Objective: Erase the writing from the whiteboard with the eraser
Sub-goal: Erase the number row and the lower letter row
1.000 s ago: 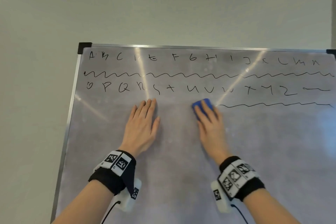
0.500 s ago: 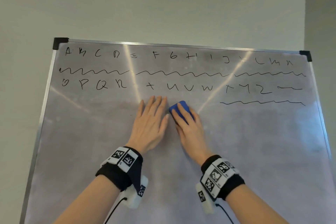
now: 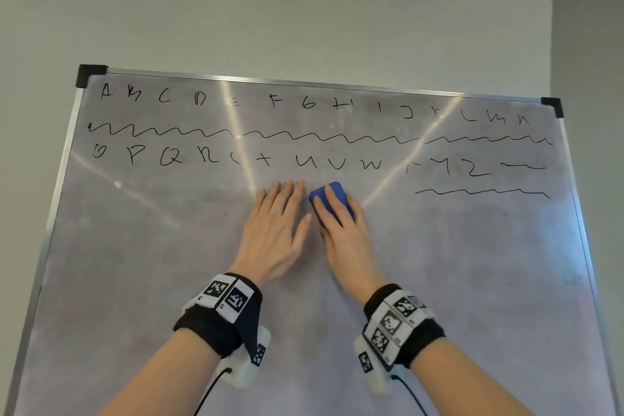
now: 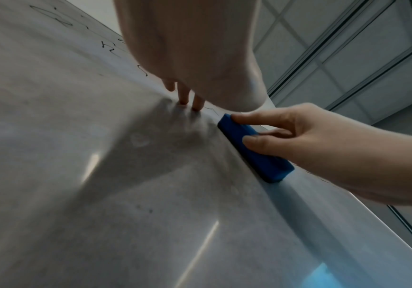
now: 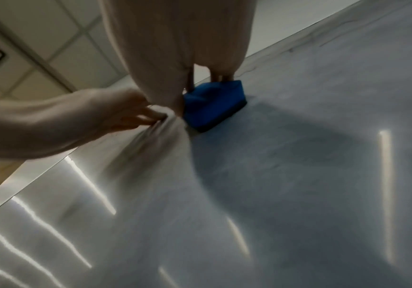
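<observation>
The whiteboard [image 3: 162, 280] carries two rows of black letters [image 3: 307, 103], a long wavy line between them and a shorter wavy line [image 3: 479, 192] at the lower right. My right hand [image 3: 341, 230] grips the blue eraser [image 3: 332, 191] and holds it flat against the board just under the letter V. The left wrist view shows thumb and fingers pinching the eraser [image 4: 256, 155] by its sides. My left hand [image 3: 280, 223] lies flat on the board right beside it, fingers straight, holding nothing.
An aluminium frame [image 3: 60, 179] with black corner caps edges the board. A plain wall [image 3: 304, 10] rises behind it. The board's lower half bears only grey smears and light streaks.
My left hand has slid right along the board and now lies next to my right hand. The left end of the lower wavy line is gone. The eraser still sits under U and V.
</observation>
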A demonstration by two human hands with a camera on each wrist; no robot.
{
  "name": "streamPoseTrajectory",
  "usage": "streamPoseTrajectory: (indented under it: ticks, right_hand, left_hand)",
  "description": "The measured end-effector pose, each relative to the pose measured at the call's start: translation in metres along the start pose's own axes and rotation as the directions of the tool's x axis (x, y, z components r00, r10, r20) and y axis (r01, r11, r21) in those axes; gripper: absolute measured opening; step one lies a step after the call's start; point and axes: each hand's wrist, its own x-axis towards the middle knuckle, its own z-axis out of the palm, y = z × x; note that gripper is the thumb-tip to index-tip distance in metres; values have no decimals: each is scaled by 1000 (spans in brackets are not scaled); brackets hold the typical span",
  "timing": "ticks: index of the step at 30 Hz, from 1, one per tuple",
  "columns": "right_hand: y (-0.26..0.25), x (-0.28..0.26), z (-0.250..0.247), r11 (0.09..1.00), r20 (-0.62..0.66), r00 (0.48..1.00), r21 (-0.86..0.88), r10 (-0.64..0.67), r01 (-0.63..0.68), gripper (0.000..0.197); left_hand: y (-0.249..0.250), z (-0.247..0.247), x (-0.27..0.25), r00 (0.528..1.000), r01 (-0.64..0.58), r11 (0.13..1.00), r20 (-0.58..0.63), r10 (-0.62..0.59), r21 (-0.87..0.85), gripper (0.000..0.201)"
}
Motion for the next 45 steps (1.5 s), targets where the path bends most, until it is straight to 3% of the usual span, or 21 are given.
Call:
streamPoseTrajectory:
  ticks: [2,4,6,8,10,12,14,18,21,23,25,27,29,31,33,34,36,39,42,43,45]
  right_hand:
    - [22,0,-12,995,13,995,-19,-98,98,65]
    - [53,-5,-25,995,-19,997,-58,-80,79,58]
    - [80,-13,-41,995,-81,993,-50,81,-85,51]
    - [89,-15,-47,956,-137,947,-2,290,-293,45]
    - [77,-10,-44,935,-170,921,14,351,-354,44]
    - [57,-7,-31,983,-162,971,-32,175,-182,49]
    - [38,-13,-18,998,-36,999,-55,30,-32,58]
    - [52,-17,-27,999,31,999,-36,-37,38,61]
    - [90,-13,-45,986,-65,984,-25,164,-166,51]
    - [101,-8,-52,918,-135,909,10,394,-396,45]
    - [86,-1,-49,884,-200,863,33,464,-467,46]
    - [54,-2,-34,963,-214,942,-19,260,-270,53]
    - [29,-14,-16,996,-60,996,-41,73,-75,64]
    - [28,-24,-17,1000,50,998,-12,-27,28,70]
    - [53,-22,-35,998,66,996,-26,-56,58,55]
    - [71,-21,-45,999,39,999,-49,-15,17,48]
    - [114,-21,-65,979,-43,982,-77,185,-188,44]
    - [160,-19,-91,884,-91,884,-58,458,-463,46]
    - [147,-7,-83,788,-133,789,-72,600,-612,46]
    - [132,-4,-74,798,-141,799,-75,585,-598,46]
    - [102,-5,-53,878,-128,876,-62,465,-475,47]
  left_hand:
    - [0,0,0,1000,-3,1000,-8,3,11,67]
    - [-1,0,-1,1000,-4,1000,1,4,21,67]
    - [-2,0,-1,1000,-3,1000,16,3,22,68]
    - [-1,0,-2,1000,-3,1000,21,2,26,69]
    - [0,2,-2,1000,7,1000,18,-8,27,69]
    - [2,4,-3,1000,19,1000,7,-19,17,70]
    - [4,5,-3,1000,30,1000,1,-30,4,70]
    - [5,5,-4,999,33,999,5,-33,1,71]
    - [3,5,-4,1000,20,999,17,-20,25,70]
    - [4,4,-4,1000,13,999,16,-13,29,69]
    - [5,5,-3,1000,14,999,14,-14,33,69]
    - [7,7,-3,1000,23,999,11,-23,42,68]
    - [10,6,-1,999,37,998,13,-38,55,67]
    - [14,4,1,998,54,996,7,-55,75,65]
    - [20,1,4,999,54,996,-6,-54,69,64]
    - [21,-1,4,999,37,998,-9,-36,58,63]
    - [24,-2,5,999,-28,999,-21,29,43,60]
    - [33,0,7,991,-133,991,-10,133,0,58]
    - [51,4,16,987,-157,986,30,159,-59,59]
    - [59,5,20,986,-155,984,40,159,-82,60]
    - [78,9,28,986,-152,981,52,159,-119,64]
